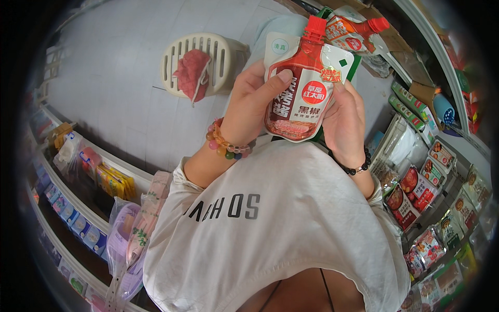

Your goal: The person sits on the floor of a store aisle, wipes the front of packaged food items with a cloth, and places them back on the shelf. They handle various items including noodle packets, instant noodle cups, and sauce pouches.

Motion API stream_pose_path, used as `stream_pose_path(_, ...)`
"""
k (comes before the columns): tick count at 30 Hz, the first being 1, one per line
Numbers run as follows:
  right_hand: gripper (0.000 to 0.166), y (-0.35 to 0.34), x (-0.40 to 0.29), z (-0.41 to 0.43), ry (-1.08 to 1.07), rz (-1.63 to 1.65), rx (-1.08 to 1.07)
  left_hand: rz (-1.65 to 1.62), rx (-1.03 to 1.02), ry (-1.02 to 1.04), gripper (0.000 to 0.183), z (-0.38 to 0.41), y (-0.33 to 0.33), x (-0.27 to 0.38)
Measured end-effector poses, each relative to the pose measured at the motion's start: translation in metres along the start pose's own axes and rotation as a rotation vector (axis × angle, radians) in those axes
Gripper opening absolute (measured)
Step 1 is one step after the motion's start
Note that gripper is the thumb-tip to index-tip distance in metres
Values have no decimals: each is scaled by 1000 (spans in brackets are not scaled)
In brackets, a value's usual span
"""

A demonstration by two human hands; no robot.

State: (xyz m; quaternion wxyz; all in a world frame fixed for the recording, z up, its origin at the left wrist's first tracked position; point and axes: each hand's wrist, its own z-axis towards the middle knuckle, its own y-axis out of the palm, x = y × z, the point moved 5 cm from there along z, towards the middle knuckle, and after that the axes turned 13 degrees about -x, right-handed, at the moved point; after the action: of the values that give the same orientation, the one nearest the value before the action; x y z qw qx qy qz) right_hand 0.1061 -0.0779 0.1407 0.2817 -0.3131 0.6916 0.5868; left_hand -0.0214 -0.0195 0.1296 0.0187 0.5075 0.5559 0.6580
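Observation:
Both of my hands hold up a red and white spouted sauce pouch (308,93) with a red screw cap, its printed front facing me. My left hand (257,97) grips the pouch's left edge, the thumb lying across the front. On the other edge, my right hand (345,113) pinches the side with thumb and fingers. Behind the pouch shows part of something green, mostly hidden. A second sauce pouch (353,33) with a red cap lies beyond, at the upper right.
A cream slatted plastic stool (189,43) stands ahead, with a crumpled red cloth (193,74) on it. Shelves with packets (115,181) and purple slippers in plastic (122,234) are at left. On the right are a wire rack (390,136) and packaged foods (423,187).

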Motion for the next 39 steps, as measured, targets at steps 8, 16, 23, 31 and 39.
stream_pose_path(8, 31, 0, 0, 0, 2, -17, 0, -26, -26, -16, 25, 0, -1, -2)
stream_pose_path(16, 31, -2, 2, 0, 29, -27, 28, -17, -24, -32, 27, 0, -4, -6)
stream_pose_path(23, 30, -7, 3, 1, 21, -113, 39, 42, -40, -33, 31, 1, -1, -6)
stream_pose_path(31, 23, -25, -26, -24, -27, -648, -68, 760, -230, 149, 22, -5, 9, -6)
stream_pose_path(39, 21, -45, -32, -30, -3, -692, 38, 825, -179, 163, 16, -1, 12, -7)
